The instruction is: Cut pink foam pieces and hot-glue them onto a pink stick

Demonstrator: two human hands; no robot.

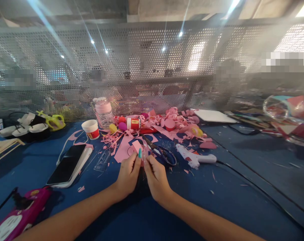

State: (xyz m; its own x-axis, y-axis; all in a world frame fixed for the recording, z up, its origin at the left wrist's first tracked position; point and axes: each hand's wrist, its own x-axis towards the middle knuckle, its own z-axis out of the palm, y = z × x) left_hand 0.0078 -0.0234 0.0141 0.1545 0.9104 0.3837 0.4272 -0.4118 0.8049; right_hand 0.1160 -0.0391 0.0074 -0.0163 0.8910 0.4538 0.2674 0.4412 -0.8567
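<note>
two hands meet at mid-worktop (217, 201): left hand (128, 175) and right hand (155, 177) each pinch one small pink piece (138, 147) between closed fingertips, just above the worktop. cutting appears largely done: pink scraps (177, 124) lie heaped behind. scissors (160, 152) and glue gun (194, 157) rest just beside, untouched; joining seems left.

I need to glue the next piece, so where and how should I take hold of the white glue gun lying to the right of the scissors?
Grip the glue gun by its handle, the stub pointing toward you near its left end, coming from the near side with the right hand. It lies flat, cord trailing off right, so that side is probably best left alone.
</note>
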